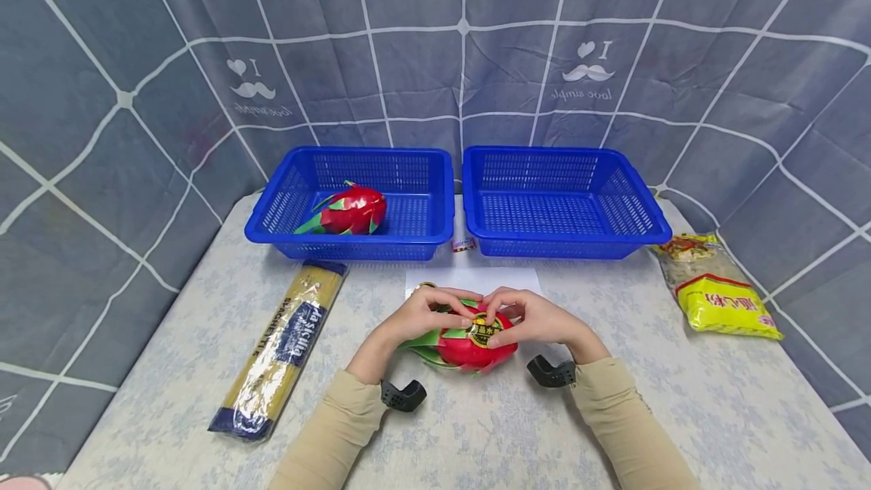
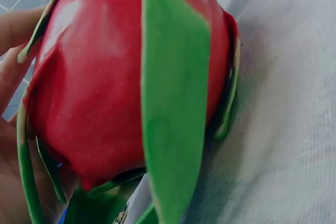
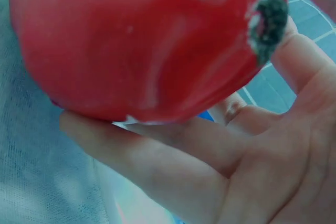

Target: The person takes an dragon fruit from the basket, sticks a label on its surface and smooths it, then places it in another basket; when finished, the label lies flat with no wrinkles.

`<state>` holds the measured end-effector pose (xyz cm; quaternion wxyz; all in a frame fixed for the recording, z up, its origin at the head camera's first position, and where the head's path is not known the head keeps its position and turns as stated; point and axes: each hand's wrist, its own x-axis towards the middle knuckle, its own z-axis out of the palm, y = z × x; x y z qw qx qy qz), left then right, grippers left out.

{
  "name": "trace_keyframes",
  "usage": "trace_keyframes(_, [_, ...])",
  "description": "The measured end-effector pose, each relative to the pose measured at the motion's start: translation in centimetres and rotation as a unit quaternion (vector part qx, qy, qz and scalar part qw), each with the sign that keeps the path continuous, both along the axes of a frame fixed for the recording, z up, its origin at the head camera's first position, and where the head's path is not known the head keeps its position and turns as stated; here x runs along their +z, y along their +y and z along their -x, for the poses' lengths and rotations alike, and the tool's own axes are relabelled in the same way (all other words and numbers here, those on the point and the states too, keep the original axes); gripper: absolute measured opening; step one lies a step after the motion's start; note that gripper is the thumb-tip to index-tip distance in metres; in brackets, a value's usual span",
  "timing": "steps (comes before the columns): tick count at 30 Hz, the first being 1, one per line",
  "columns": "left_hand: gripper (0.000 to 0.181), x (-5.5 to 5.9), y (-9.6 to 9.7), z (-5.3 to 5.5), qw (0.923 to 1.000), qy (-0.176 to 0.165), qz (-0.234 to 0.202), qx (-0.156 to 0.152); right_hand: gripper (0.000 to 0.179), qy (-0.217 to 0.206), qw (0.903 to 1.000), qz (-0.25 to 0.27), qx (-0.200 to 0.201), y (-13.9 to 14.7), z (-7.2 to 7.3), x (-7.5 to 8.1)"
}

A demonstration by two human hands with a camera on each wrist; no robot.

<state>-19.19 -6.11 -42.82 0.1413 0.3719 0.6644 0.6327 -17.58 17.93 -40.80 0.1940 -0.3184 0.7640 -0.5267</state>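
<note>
A red dragon fruit (image 1: 469, 358) with green leafy scales lies on the table between both hands, its leafy end to the left. It fills much of the left wrist view (image 2: 100, 93) and the right wrist view (image 3: 131, 51). On its upper side is a round black-and-gold sticker (image 1: 485, 331). My left hand (image 1: 425, 316) holds the fruit from the left, fingertips at the sticker's edge. From the right, my right hand (image 1: 540, 320) grips it with curled fingers, thumb and fingertips at the sticker. In the right wrist view, fingers (image 3: 152, 166) lie along the fruit's side.
Behind stand two blue baskets; the left basket (image 1: 354, 248) holds another dragon fruit (image 1: 354, 210), the right basket (image 1: 565, 246) nothing. A white sheet (image 1: 510, 278) lies behind the hands. Spaghetti (image 1: 279, 354) lies left, a yellow-labelled bag (image 1: 724, 301) right. A small roll (image 1: 464, 244) sits between baskets.
</note>
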Motion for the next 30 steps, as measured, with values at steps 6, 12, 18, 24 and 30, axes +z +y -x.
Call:
trace_keyframes(6, [0.015, 0.7, 0.4, -0.5, 0.9983, -0.051, 0.017, 0.022, 0.021, -0.006, 0.9998, -0.001, 0.020, 0.1, -0.2, 0.3])
trace_keyframes(12, [0.020, 1.2, 1.1, -1.0, 0.9902, -0.125, 0.031, 0.053, 0.020, -0.011, 0.9990, -0.010, 0.043, 0.8, -0.3, 0.7])
trace_keyframes(18, [0.022, 0.8, 1.2, -0.6, 0.9883, -0.123, 0.032, 0.084, 0.017, -0.010, 0.9974, -0.010, 0.070, 2.7, 0.0, 1.4])
trace_keyframes(24, [0.028, 0.6, 0.3, 0.4, 0.9782, -0.131, 0.013, 0.161, 0.022, -0.002, 0.9901, 0.111, 0.086, 5.9, 0.3, 2.3])
trace_keyframes(30, [0.030, 0.5, 0.4, 1.0, 0.9707, -0.139, 0.021, 0.195, 0.025, -0.001, 0.9639, 0.266, 0.018, 8.2, 0.7, 3.4])
